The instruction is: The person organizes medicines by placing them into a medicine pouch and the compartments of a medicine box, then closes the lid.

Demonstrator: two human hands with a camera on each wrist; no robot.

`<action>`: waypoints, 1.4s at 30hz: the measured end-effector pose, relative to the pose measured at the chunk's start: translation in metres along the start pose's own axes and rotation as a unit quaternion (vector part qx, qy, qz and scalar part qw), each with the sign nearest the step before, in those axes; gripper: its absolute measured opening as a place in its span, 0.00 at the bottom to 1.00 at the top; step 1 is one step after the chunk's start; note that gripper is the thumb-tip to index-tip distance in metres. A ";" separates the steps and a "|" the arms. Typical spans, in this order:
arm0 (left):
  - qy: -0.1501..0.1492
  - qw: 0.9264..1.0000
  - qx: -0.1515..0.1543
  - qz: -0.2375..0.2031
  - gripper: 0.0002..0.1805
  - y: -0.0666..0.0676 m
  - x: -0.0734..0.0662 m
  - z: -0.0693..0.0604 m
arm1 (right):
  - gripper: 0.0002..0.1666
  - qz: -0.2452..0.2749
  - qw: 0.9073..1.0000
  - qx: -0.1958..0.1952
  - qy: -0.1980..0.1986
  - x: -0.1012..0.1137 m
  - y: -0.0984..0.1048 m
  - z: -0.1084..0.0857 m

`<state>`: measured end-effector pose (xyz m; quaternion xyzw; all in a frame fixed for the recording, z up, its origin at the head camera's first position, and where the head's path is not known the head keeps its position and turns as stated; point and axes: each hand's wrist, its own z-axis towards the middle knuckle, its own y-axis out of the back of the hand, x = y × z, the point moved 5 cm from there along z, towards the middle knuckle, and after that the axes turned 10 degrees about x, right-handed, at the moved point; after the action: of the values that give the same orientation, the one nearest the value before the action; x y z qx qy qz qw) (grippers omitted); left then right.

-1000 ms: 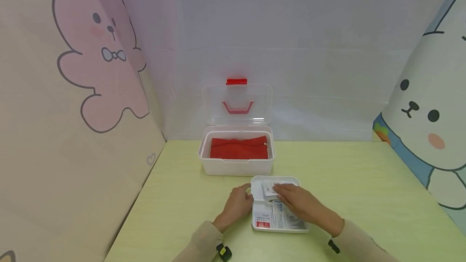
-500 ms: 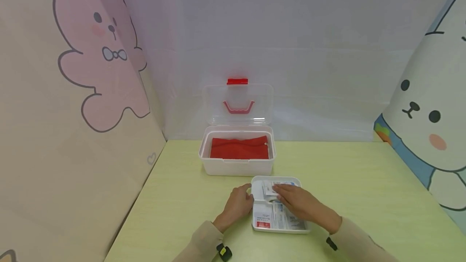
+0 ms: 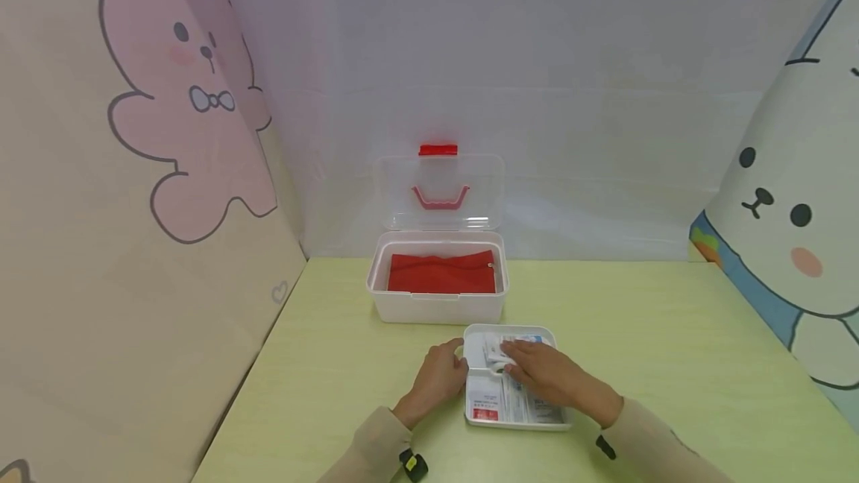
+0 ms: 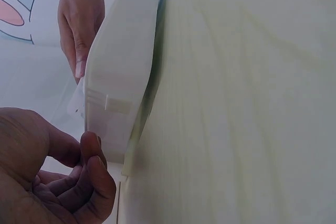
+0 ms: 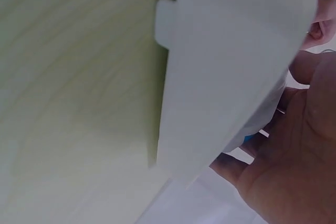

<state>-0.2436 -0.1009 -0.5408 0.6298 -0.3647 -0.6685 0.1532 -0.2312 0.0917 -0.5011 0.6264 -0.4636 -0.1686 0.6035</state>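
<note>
A shallow white plastic tray (image 3: 517, 427) with a divider lies on the table, holding several flat white packets. My left hand (image 3: 436, 377) holds its left side; in the left wrist view the curled fingertips meet the edge of the tray wall (image 4: 123, 51). Over the tray, my right hand (image 3: 560, 377) rests with extended fingers on white packets (image 3: 493, 352) in the rear compartment. A small white rounded item (image 3: 498, 368) shows by its fingertips at the divider. Printed packets (image 3: 515, 401), one with a red label (image 3: 485, 414), fill the front compartment. The right palm hides part of the contents.
Behind the tray stands a white box (image 3: 436, 309) with its clear lid (image 3: 392, 192) raised, red handle and latch on it. A folded red cloth pouch (image 3: 441, 274) lies inside. Printed cloth walls (image 3: 201, 170) border the pale yellow table (image 3: 637, 334) at back and sides.
My right hand has shifted slightly left over the packets, and the white rounded item shows more beside its fingertips. The left hand and the tray have stayed put.
</note>
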 end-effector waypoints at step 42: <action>0.013 1.000 -0.003 0.004 0.22 -0.001 0.001 0.001 | 0.27 0.023 0.976 -0.155 -0.151 -0.034 0.020 -0.051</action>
<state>-0.2442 -0.1002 -0.5421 0.6369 -0.3629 -0.6605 0.1623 -0.2173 0.1522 -0.4838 0.4814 -0.5318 -0.3175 0.6202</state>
